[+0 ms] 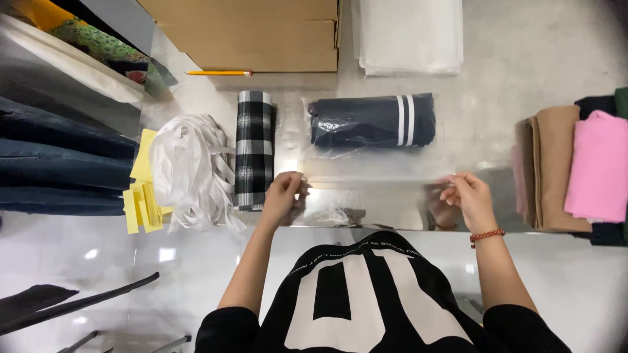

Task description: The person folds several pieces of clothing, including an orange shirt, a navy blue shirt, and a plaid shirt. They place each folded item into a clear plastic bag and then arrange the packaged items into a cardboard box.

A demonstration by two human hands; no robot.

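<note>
A rolled dark navy cloth with two white stripes [373, 120] lies inside a clear plastic bag [376, 171] on a shiny steel table [497, 137]. My left hand [282, 195] pinches the bag's open near edge at its left corner. My right hand [468, 199], with a red bead bracelet on the wrist, pinches the same edge at its right corner. The edge is stretched flat between both hands. A rolled black-and-white plaid cloth [254, 149] lies just left of the bag, beside my left hand.
A tangle of white strips [190, 170] and yellow paper slips [142, 196] lie left of the plaid roll. Folded jeans [59, 163] are stacked at far left. A cardboard box [261, 33], a pencil [219, 72], clear bags [409, 36], and tan and pink folded cloths [575, 163] surround them.
</note>
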